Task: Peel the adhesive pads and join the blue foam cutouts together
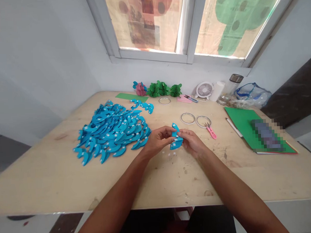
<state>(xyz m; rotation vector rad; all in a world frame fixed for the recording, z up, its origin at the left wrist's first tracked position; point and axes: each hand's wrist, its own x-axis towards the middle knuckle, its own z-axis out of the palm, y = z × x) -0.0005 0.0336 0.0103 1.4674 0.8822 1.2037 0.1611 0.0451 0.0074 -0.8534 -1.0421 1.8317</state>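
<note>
So the left hand [160, 139] and right hand [192, 141] are both mostly closed, fingertips pinching a small blue paper piece [175, 142] between them, near the middle of the table [170, 184]. Looks mid-work on that one. Big heap of blue pieces [112, 130] off to the left, lots already with white squares on, though I can't tell if any are finished. A few green paper figures [162, 88] stand at the far edge, looking fully made up.
</note>
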